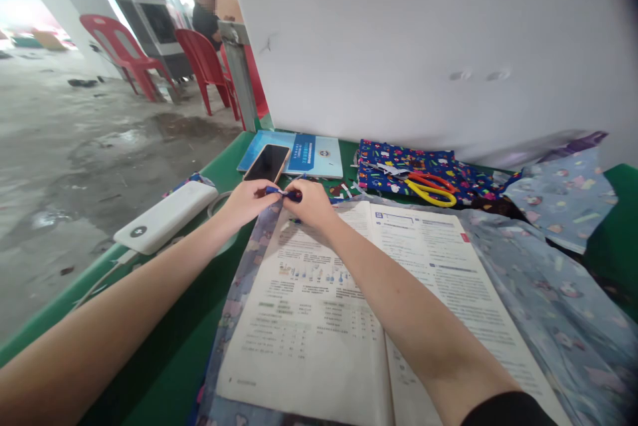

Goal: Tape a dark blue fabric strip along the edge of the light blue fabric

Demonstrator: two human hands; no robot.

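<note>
My left hand (252, 199) and my right hand (310, 201) meet over the upper left corner of an open printed book (343, 346). Between their fingertips they pinch a small dark blue scrap (294, 195), which looks like the printed fabric nearby. Fingers partly cover it, so its full shape is hidden. Under the book lies light blue patterned fabric (563, 280), spreading out on the right. Just beyond my left hand, a phone (269, 161) rests partly on a blue and white booklet (323, 155). Small cuttings (341, 190) are scattered to the right of my right hand.
Scissors with orange and yellow handles (432, 190) lie on folded dark blue printed fabric (393, 153). A white power bank (169, 214) with a cable sits at the green table's (164, 333) left edge. A white panel (399, 47) stands behind. Red chairs (199, 60) and a seated person (205, 17) are further back.
</note>
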